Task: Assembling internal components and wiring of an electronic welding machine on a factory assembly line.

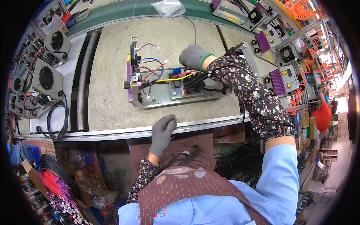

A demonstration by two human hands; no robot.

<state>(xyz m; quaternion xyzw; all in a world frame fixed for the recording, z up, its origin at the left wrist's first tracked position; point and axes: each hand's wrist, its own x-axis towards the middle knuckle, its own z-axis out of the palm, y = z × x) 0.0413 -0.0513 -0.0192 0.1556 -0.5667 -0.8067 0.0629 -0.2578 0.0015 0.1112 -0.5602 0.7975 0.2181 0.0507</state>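
Observation:
An open device chassis (161,99) with a purple front panel (132,93) lies on the workbench. Inside it sit a green circuit board (176,90), black finned parts (198,81) and loose red, blue and yellow wires. My right hand (193,56), in a grey glove, is closed above the chassis's far side. A thin grey cable (195,32) runs up to its knuckles; whatever the fingers hold is hidden. Close to the bench's front edge, my gloved left hand (162,134) is apart from the chassis, its fingers curled together. Any small thing in them cannot be made out.
Grey fan housings (47,77) with black cords stand to the left, beyond a metal roller (87,80). Purple-topped units (281,80) and coiled orange hoses (296,101) are on the right. A clear plastic bag (168,7) lies at the far edge.

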